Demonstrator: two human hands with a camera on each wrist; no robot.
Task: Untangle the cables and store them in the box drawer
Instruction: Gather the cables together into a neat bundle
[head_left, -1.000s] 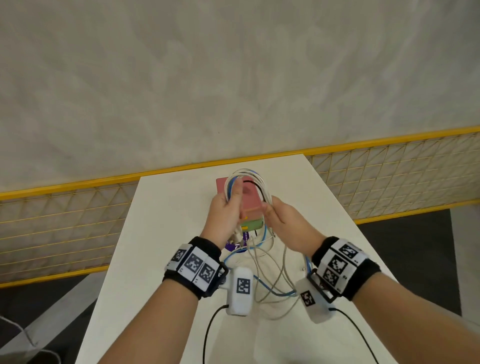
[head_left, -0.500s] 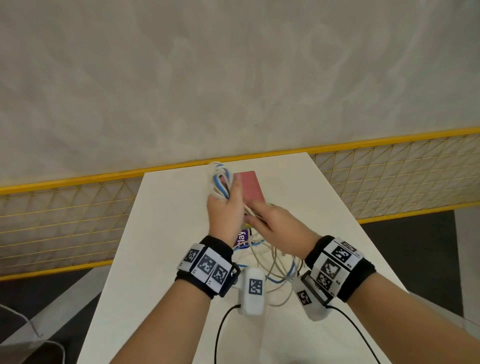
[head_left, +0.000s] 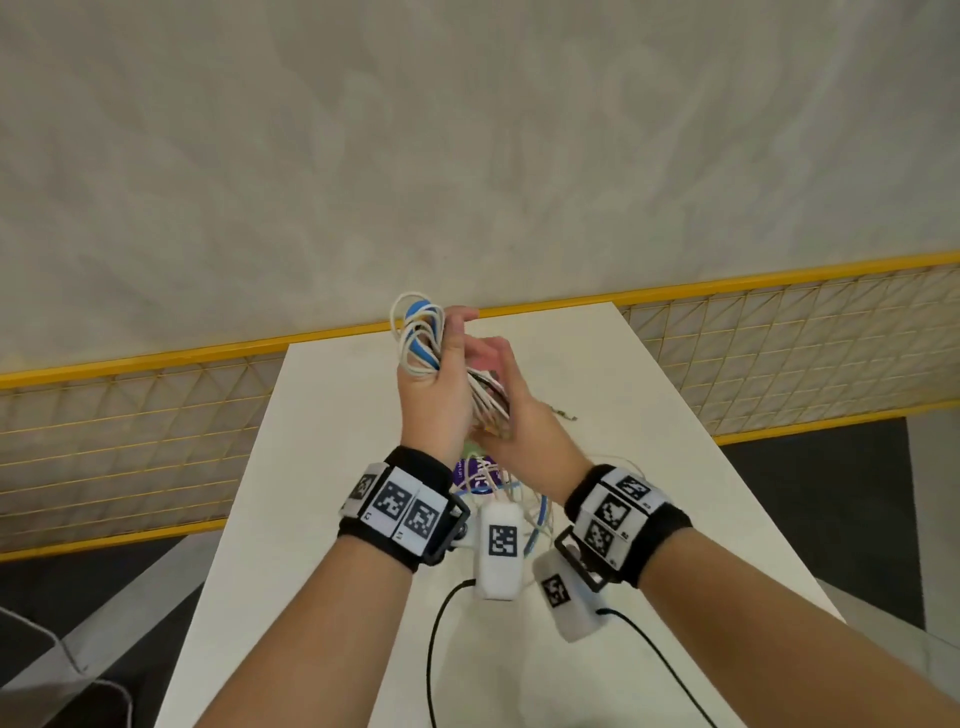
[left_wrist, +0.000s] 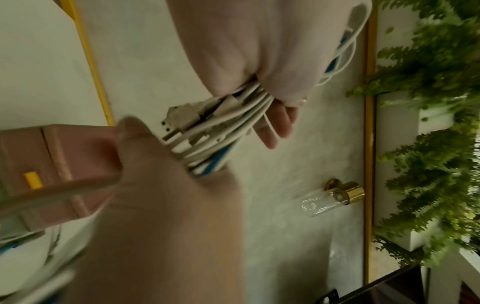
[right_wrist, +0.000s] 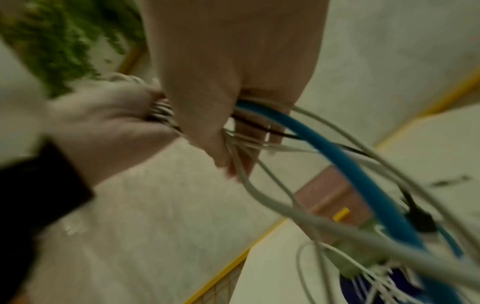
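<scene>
Holding the coiled cables (head_left: 420, 332) above the table (head_left: 322, 441), the left hand (head_left: 434, 395) and right hand (head_left: 511, 415) clamp the light, limp, springy bundle at mid-coil, the best hold.

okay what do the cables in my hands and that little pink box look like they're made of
Cables: apparently flexible plastic-jacketed cords, white and blue, smooth and matte; they bend in soft loops, and one ends in a metal USB plug.
Pink box: probably matte card or plastic; flat, dull faces with crisp edges and a yellow tab. The blur leaves the choice open.
</scene>
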